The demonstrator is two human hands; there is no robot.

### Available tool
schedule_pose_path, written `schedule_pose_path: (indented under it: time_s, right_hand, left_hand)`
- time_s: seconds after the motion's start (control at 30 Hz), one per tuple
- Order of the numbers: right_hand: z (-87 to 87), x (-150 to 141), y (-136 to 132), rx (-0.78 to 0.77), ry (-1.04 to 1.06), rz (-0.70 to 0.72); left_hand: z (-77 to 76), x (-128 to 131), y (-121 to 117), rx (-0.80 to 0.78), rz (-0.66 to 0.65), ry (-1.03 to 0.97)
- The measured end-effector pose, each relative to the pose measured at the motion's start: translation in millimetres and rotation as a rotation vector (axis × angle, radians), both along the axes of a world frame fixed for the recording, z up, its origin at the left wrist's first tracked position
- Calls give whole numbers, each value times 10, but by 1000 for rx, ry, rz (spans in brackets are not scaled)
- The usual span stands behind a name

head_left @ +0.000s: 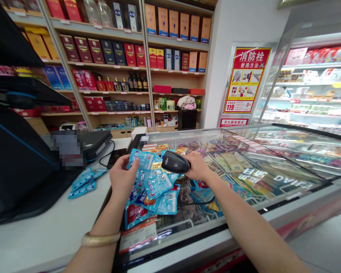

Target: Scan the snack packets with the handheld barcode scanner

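My left hand [122,177] pinches a light blue snack packet [142,158] by its edge, lifted a little above a pile of similar blue packets [156,191] lying on the glass lid of a chest freezer [272,178]. My right hand [197,166] grips a black handheld barcode scanner [174,162], its head pointing left toward the held packet. The scanner's cable [199,201] trails down over the pile. A gold bangle [100,239] sits on my left wrist.
A white counter [45,235] runs along the left with a black register screen [14,151], a black device [95,142] and two loose blue packets [83,184]. Shelves of boxed bottles [116,57] fill the back wall. An open chiller [315,87] stands at the right.
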State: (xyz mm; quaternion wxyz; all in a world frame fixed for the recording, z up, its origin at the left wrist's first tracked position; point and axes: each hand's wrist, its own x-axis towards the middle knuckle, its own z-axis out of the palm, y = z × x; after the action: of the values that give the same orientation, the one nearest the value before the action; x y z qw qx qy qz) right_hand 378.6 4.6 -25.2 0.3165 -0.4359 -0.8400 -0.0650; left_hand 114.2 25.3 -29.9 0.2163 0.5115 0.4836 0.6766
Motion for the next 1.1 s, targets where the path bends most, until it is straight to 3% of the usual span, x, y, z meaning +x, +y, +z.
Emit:
schedule_pose_path:
  time_s: [0.1,0.23,0.47,0.6,0.77,0.83,0.9,1.1]
  right_hand:
    - [-3,4,-4,5,0,1]
    - [-32,23,-9,10,39,25]
    - [-84,51,8,43,28,20]
    - [-87,53,6,38,23,25]
    - [-89,59,17,33,24,17]
    - [-84,58,20,36,23,6]
    - [-72,56,19,38,26,2]
    - [-16,72,5,35,62,-9]
  left_hand:
    - [17,24,-20,-29,-13,-54]
    - [77,-11,-27,-105,-7,-293]
    - [218,-552,131,-107,227,-839]
    - [218,-803,181,-139,272,-904]
    - [190,-694,126,-158,175,-909]
    - [189,-557,79,-150,101,-812]
    - [188,-407,28,-158,21,-590]
    - [139,-70,-101,-257,-224,395]
